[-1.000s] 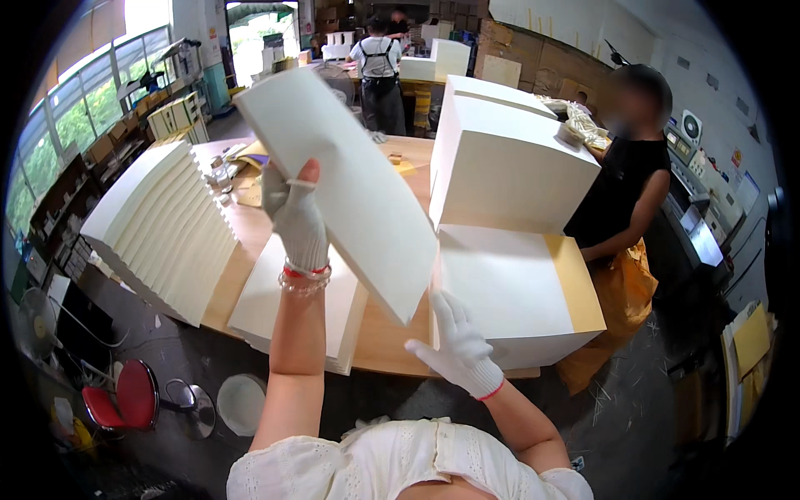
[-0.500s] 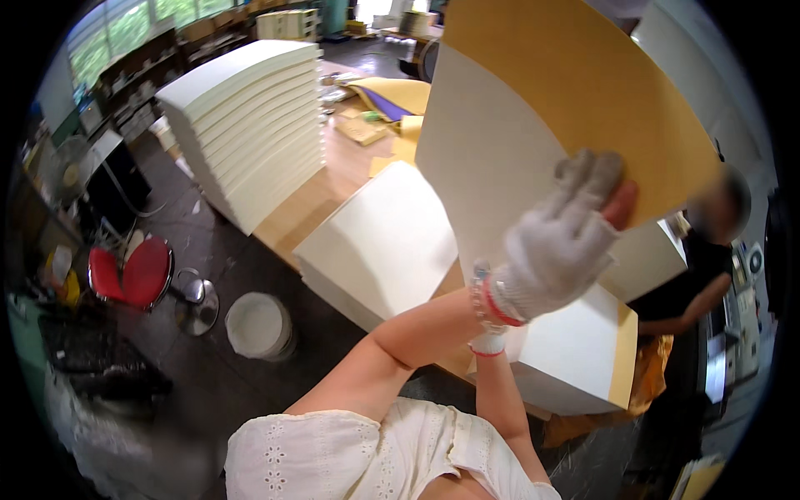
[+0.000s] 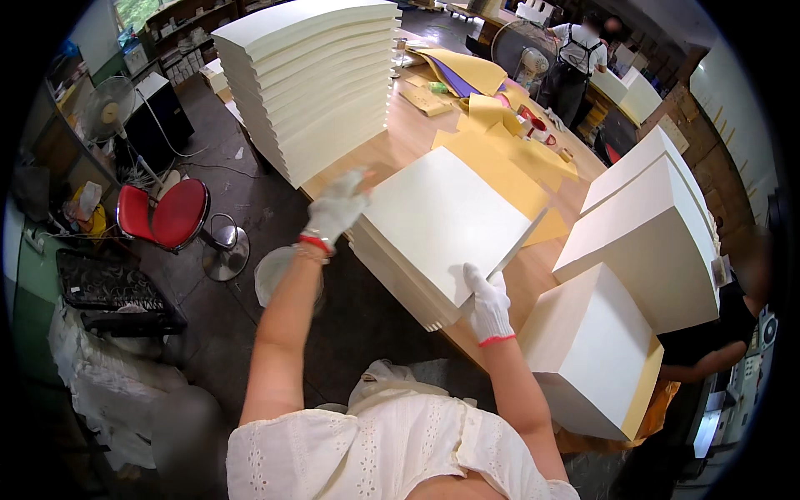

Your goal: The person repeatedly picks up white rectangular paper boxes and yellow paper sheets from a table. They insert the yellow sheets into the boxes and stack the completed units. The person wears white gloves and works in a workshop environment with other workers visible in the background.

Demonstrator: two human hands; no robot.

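Note:
A stack of white paper (image 3: pixel 450 217) lies at the near edge of the table. My right hand (image 3: pixel 488 307), in a white glove with a red cuff, grips its near right corner, thumb on top; the fingers underneath are hidden. Along the stack's right side, a top layer stands slightly raised. My left hand (image 3: pixel 337 208), gloved the same way, is beside the stack's left corner. It holds nothing and its fingers are stretched apart, a little blurred; I cannot tell whether it touches the paper.
A tall white paper pile (image 3: pixel 312 92) stands at the left on the wooden table (image 3: pixel 408 154). Yellow sheets (image 3: pixel 500 167) lie behind the stack. More paper blocks (image 3: pixel 587 342) stand at the right, by a co-worker's arm (image 3: pixel 708 365). A red chair (image 3: pixel 182 212) and white bucket (image 3: pixel 275 275) are left.
My left hand has left the raised yellow-and-white sheet at the right and moved left. My right hand now grips the stack's near corner. The view has shifted to the right.

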